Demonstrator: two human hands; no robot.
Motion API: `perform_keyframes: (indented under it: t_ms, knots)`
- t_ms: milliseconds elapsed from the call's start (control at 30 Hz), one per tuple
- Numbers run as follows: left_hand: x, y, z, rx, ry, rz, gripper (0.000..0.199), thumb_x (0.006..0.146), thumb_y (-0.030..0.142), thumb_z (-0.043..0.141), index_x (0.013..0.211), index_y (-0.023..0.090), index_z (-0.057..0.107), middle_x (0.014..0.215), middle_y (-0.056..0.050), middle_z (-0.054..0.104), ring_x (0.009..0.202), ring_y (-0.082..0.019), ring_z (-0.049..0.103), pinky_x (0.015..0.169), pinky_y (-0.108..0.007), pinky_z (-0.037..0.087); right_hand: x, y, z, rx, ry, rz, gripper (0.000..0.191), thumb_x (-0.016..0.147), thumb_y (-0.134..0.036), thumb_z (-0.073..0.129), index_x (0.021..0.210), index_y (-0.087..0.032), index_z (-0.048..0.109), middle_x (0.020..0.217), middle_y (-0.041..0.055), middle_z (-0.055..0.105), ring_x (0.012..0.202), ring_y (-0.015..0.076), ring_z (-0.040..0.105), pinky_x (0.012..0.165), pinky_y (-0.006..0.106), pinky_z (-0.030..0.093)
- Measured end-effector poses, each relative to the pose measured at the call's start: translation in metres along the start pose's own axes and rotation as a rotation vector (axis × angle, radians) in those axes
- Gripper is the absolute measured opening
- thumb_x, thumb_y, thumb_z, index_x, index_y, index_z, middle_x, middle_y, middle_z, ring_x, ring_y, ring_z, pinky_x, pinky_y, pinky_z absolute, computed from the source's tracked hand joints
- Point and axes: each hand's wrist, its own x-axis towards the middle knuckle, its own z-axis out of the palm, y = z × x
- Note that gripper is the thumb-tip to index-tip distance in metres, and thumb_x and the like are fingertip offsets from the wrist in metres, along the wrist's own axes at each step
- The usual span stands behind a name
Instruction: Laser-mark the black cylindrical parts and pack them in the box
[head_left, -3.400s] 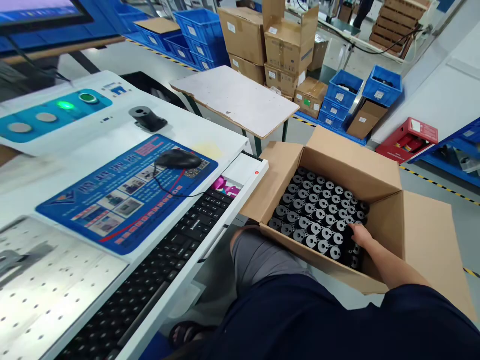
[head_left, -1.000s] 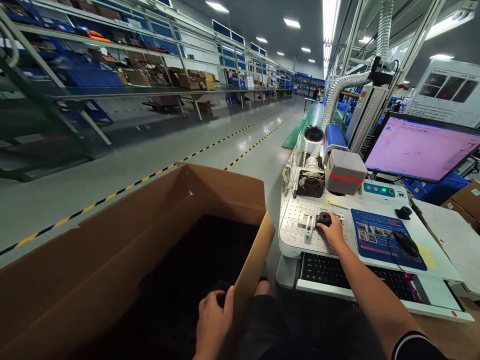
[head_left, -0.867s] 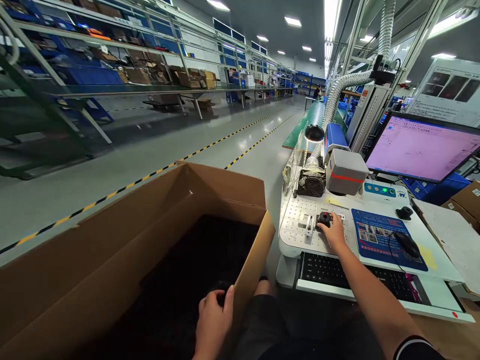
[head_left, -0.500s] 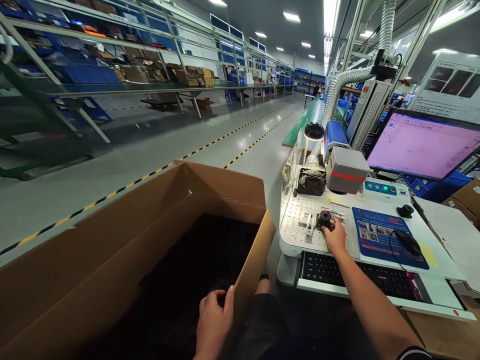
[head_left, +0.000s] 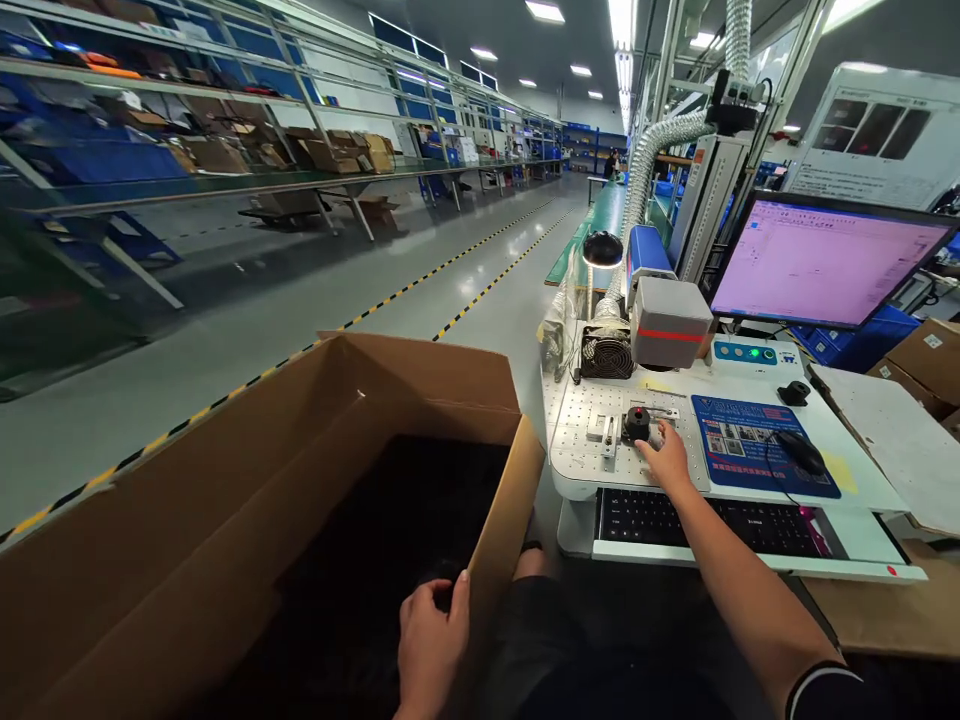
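On the perforated metal plate (head_left: 574, 437) of the workstation, a round black part (head_left: 637, 424) sits between small metal fixture blocks (head_left: 609, 430), a red light spot on its top. My right hand (head_left: 666, 460) is just right of it, thumb and fingers apart, holding nothing. Lower left, my left hand (head_left: 433, 635) is inside the open cardboard box (head_left: 529, 455) beside its right wall. Its fingers and thumb are curled round a black part (head_left: 442, 597), mostly hidden by the hand and dark against the black contents.
Above the plate hangs a grey machine head (head_left: 672, 322) with a red stripe, next to a round lamp (head_left: 603, 249) and a fan (head_left: 607, 357). To the right are a mouse (head_left: 799, 452), a blue mat (head_left: 739, 475), another black part (head_left: 794, 393) and a monitor (head_left: 825, 265). A keyboard (head_left: 660, 523) lies below.
My right hand has let go of the round black part and drawn slightly right, leaving it in the fixture. My left hand stays in the box. The whole view has shifted a little.
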Motion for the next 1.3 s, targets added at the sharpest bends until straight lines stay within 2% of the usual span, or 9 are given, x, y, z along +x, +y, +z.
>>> perform_keyframes:
  t_ms: [100,267,400,533,733,867,1067,1200,1300]
  knots:
    - [-0.002,0.0,0.002,0.028,0.001,-0.001,0.05,0.08,0.07,0.042,0.094,0.022,0.05,0.107,-0.016,0.055,0.11,-0.038,0.059,0.095,-0.053,0.051,-0.03,0.012,-0.03,0.045,0.023,-0.092,0.063,0.082,-0.044,0.066,0.137,-0.016,0.056,0.135,0.018,0.066,0.124,0.0342,0.062,0.111,0.053,0.046]
    - [-0.005,0.007,0.005,0.075,-0.012,-0.025,0.048,0.08,0.067,0.045,0.094,0.022,0.05,0.104,-0.015,0.056,0.106,-0.038,0.06,0.099,-0.055,0.049,-0.107,0.041,-0.071,0.099,-0.03,-0.164,0.046,0.093,-0.03,0.052,0.137,-0.018,0.055,0.121,0.013,0.073,0.103,0.0241,0.073,0.102,0.046,0.055]
    - [-0.003,0.009,0.007,0.116,-0.034,-0.039,0.048,0.08,0.068,0.047,0.094,0.022,0.051,0.104,-0.015,0.056,0.104,-0.037,0.06,0.094,-0.054,0.052,-0.153,0.056,-0.078,0.005,-0.137,-0.161,0.043,0.094,-0.022,0.049,0.136,-0.021,0.058,0.115,0.0095,0.075,0.105,0.024,0.073,0.1,0.047,0.057]
    - [-0.001,0.006,0.01,0.117,-0.022,-0.023,0.047,0.079,0.067,0.047,0.091,0.022,0.05,0.101,-0.015,0.058,0.11,-0.038,0.058,0.094,-0.053,0.051,-0.167,0.065,-0.073,-0.077,-0.163,-0.203,0.045,0.092,-0.017,0.048,0.136,-0.022,0.058,0.116,0.0092,0.075,0.108,0.0252,0.071,0.1,0.05,0.057]
    - [0.0,0.001,0.011,0.106,-0.006,-0.018,0.047,0.078,0.068,0.047,0.09,0.023,0.049,0.092,-0.013,0.059,0.115,-0.039,0.056,0.099,-0.056,0.049,-0.163,0.067,-0.071,-0.121,-0.178,-0.275,0.054,0.084,-0.006,0.044,0.134,-0.021,0.061,0.114,0.0089,0.076,0.108,0.0261,0.07,0.099,0.05,0.058]
    - [0.0,0.002,0.009,0.1,-0.006,-0.026,0.047,0.077,0.068,0.048,0.091,0.023,0.049,0.091,-0.013,0.058,0.11,-0.038,0.058,0.097,-0.055,0.049,-0.149,0.058,-0.072,-0.104,-0.147,-0.309,0.051,0.086,-0.009,0.045,0.132,-0.021,0.061,0.113,0.0082,0.076,0.108,0.0257,0.07,0.099,0.05,0.057]
    - [-0.001,0.008,0.005,0.093,-0.026,-0.038,0.049,0.076,0.069,0.046,0.091,0.024,0.049,0.094,-0.013,0.057,0.113,-0.039,0.058,0.095,-0.055,0.05,-0.094,0.032,-0.063,-0.105,-0.07,-0.35,0.036,0.09,-0.018,0.048,0.123,-0.021,0.065,0.113,0.0097,0.074,0.108,0.0267,0.069,0.102,0.049,0.054]
    - [-0.002,0.011,0.001,0.099,-0.038,-0.054,0.05,0.075,0.07,0.045,0.093,0.023,0.049,0.099,-0.015,0.057,0.114,-0.039,0.058,0.096,-0.055,0.05,-0.052,0.013,-0.044,-0.168,-0.026,-0.387,0.036,0.089,-0.021,0.051,0.123,-0.017,0.063,0.129,0.016,0.065,0.125,0.0308,0.058,0.111,0.051,0.047]
    - [-0.003,0.011,-0.001,0.103,-0.055,-0.059,0.052,0.076,0.071,0.044,0.095,0.023,0.049,0.103,-0.016,0.057,0.113,-0.039,0.059,0.094,-0.055,0.052,-0.026,-0.002,-0.024,-0.213,-0.043,-0.34,0.044,0.09,-0.031,0.059,0.131,-0.014,0.059,0.138,0.0192,0.058,0.132,0.0342,0.051,0.113,0.053,0.043]
